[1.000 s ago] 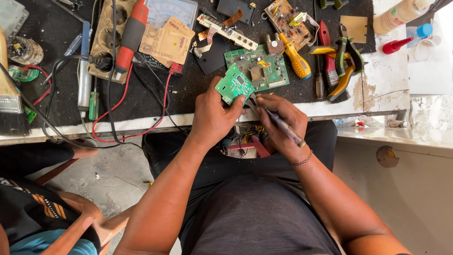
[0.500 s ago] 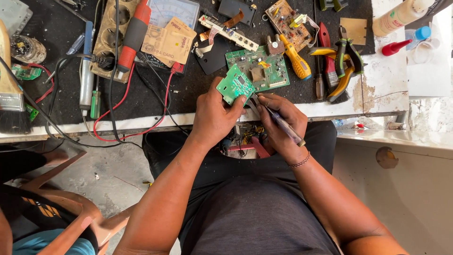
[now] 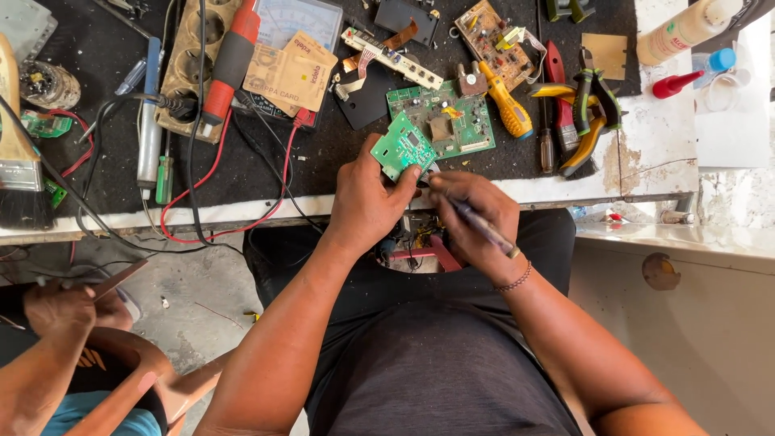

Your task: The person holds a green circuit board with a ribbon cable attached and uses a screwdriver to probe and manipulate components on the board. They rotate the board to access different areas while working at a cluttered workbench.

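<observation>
**Both hands busy on a small green circuit board at the desk edge**

Gripping tight, the left hand (image 3: 367, 202) holds a small green circuit board (image 3: 403, 145) pinched between thumb and fingers, tilted up just above the front edge of the desk (image 3: 121, 222). The right hand (image 3: 476, 214) is closed in a pen-style grip around a thin dark tool (image 3: 480, 226), whose tip meets the lower right corner of the small board; the exact contact spot is too small to make out. A beaded bracelet (image 3: 515, 282) sits on the right wrist.

Just behind the held board, a larger green circuit board (image 3: 452, 121) lies flat on the dark mat. To its right lies a yellow-handled screwdriver (image 3: 504, 109), then a cluster of pliers (image 3: 585, 109) with yellow and green handles. Further left on the desk are a power strip (image 3: 190, 60), a red-handled tool (image 3: 230, 64) and red and black wires (image 3: 210, 194) trailing over the edge. A white bottle (image 3: 686, 32) stands at the far right corner.

At the lower left, another person's hand (image 3: 56, 307) holds a flat object near the floor.
</observation>
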